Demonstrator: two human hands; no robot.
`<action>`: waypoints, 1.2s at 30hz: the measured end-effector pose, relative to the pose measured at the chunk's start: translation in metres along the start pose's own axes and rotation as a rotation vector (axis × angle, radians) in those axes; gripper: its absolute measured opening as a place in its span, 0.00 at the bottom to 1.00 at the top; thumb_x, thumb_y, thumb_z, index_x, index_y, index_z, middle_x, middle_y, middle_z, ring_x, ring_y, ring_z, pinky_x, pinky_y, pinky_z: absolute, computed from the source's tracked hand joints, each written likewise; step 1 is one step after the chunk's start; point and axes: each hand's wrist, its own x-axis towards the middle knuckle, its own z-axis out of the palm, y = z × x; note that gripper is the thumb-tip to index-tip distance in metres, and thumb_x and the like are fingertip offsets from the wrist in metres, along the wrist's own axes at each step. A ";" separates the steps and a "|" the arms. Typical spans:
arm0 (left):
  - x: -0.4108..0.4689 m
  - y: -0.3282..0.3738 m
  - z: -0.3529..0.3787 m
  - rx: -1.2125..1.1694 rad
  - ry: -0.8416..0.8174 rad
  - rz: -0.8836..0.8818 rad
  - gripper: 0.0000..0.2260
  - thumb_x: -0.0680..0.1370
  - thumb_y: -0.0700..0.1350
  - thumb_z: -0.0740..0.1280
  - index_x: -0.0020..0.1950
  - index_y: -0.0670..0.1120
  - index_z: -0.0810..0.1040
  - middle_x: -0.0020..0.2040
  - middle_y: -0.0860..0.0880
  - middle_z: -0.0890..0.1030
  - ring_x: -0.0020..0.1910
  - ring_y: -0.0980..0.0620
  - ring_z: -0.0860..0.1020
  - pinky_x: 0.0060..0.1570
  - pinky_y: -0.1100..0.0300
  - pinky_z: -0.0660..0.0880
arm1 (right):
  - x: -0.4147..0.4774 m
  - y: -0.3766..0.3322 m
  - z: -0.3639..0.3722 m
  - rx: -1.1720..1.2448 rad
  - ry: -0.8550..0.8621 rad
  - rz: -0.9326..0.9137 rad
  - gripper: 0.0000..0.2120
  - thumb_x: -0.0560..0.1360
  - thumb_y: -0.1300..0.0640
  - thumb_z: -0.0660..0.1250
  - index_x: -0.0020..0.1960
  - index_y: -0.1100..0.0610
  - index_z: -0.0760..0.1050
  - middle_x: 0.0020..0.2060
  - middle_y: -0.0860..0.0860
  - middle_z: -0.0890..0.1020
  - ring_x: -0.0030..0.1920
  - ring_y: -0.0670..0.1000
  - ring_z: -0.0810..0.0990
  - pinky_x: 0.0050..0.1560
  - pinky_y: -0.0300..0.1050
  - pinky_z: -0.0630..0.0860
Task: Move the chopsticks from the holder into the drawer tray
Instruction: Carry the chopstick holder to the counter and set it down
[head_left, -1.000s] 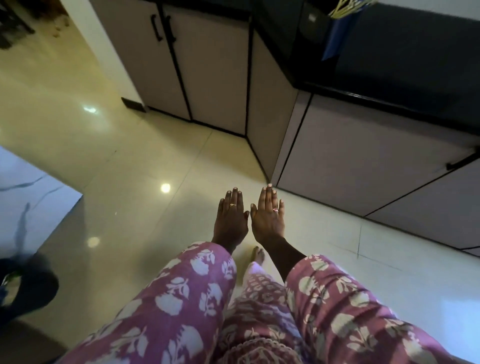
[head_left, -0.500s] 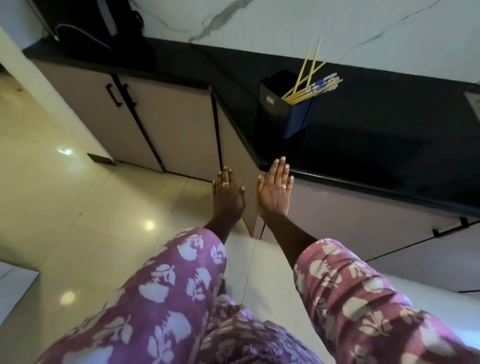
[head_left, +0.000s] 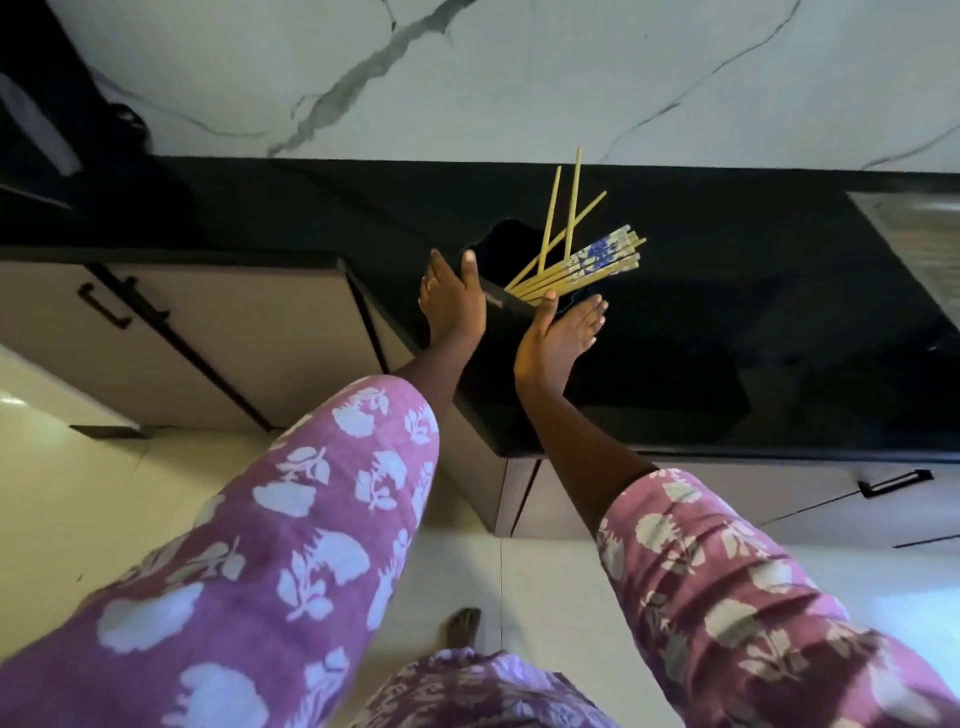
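Head view, looking down at a black countertop (head_left: 727, 312) running across mid-frame, white veined marble wall (head_left: 519, 78) above it.

Black holder (head_left: 501, 332) stands near the counter's front corner, centre of frame. Chopsticks (head_left: 582, 265) all appear to sit in it, fanned toward the upper right: a bundle with blue-and-white patterned tops lying low, three plain yellow ones standing higher.

Left hand (head_left: 449, 304): flat and open, fingers straight and together, palm laid against the holder's left side, thumb up at the rim. Right hand (head_left: 556, 340): open, palm toward the holder's right side, fingers extended past it toward the right, thumb near the rim by the chopstick shafts. Neither hand is closed on anything; whether the right palm actually presses the holder I cannot tell. Holder looks bracketed between the two palms.

Progress: at the very start. No chopstick is out of the holder. No open drawer or tray is in view; cabinet fronts with black handles (head_left: 896, 482) at lower right and (head_left: 104, 306) at left are all shut. Remaining, as I judge it: secure holder or chopsticks, open the drawer, transfer the full set into its tray.
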 end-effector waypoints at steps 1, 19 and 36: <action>0.005 0.003 0.001 -0.010 -0.012 -0.018 0.28 0.82 0.56 0.50 0.78 0.42 0.53 0.77 0.42 0.59 0.77 0.43 0.56 0.75 0.47 0.54 | 0.002 -0.003 0.002 0.043 0.018 0.044 0.32 0.82 0.47 0.49 0.77 0.61 0.39 0.78 0.57 0.43 0.78 0.56 0.40 0.77 0.52 0.40; -0.068 -0.012 -0.006 -0.425 0.138 -0.133 0.21 0.82 0.41 0.55 0.75 0.40 0.60 0.68 0.37 0.71 0.62 0.39 0.76 0.55 0.53 0.78 | -0.057 -0.012 -0.047 0.163 -0.088 0.119 0.23 0.83 0.58 0.50 0.77 0.58 0.52 0.67 0.59 0.70 0.37 0.38 0.64 0.42 0.30 0.66; -0.358 -0.127 -0.056 -0.498 0.682 -0.496 0.19 0.78 0.35 0.57 0.69 0.38 0.65 0.63 0.35 0.75 0.62 0.38 0.75 0.59 0.52 0.74 | -0.254 0.098 -0.120 -0.176 -0.609 -0.013 0.16 0.81 0.60 0.54 0.64 0.66 0.72 0.60 0.63 0.76 0.61 0.60 0.73 0.59 0.51 0.72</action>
